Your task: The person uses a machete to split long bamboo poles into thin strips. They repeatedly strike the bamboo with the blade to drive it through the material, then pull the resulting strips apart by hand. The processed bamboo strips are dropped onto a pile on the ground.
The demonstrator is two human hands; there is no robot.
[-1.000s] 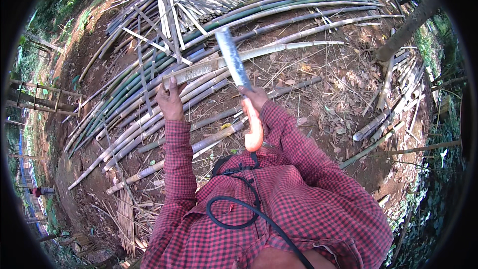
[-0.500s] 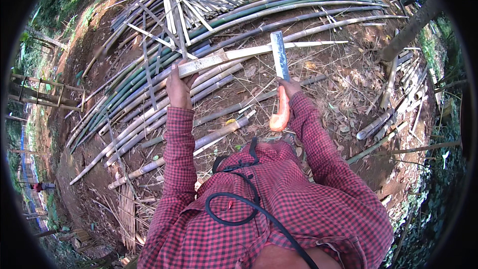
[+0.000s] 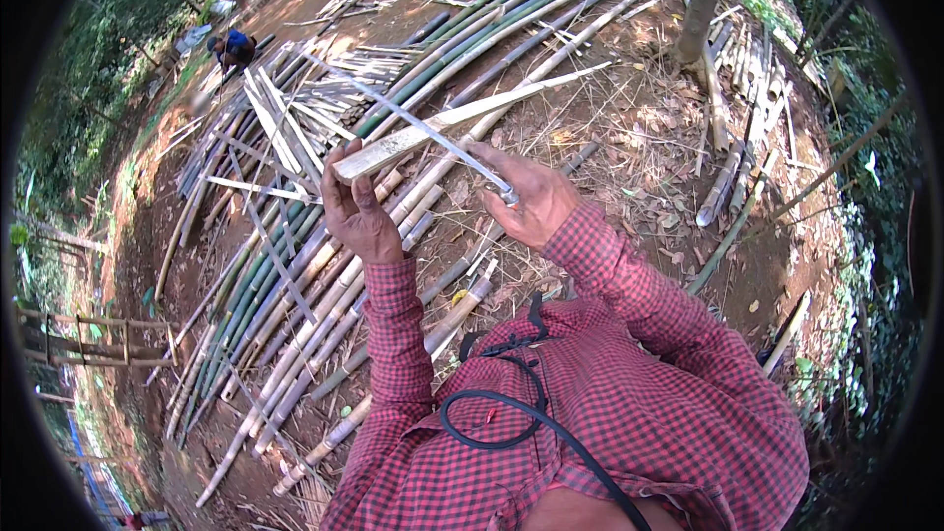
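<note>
Head view: the knife [image 3: 433, 134] now slants leftward across the bamboo strip [image 3: 393, 146].

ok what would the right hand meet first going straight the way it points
Probably the long pale split-bamboo strip that the left hand grips, though depth is unclear.

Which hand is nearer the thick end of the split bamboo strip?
Left: the left hand holds the split bamboo strip at that end; the right hand is off to the right, gripping the machete.

knife handle: hidden by right hand [image 3: 531, 199]; black cable [image 3: 594, 465]: cut off at bottom; distant person [image 3: 234, 49]: details too small
</note>
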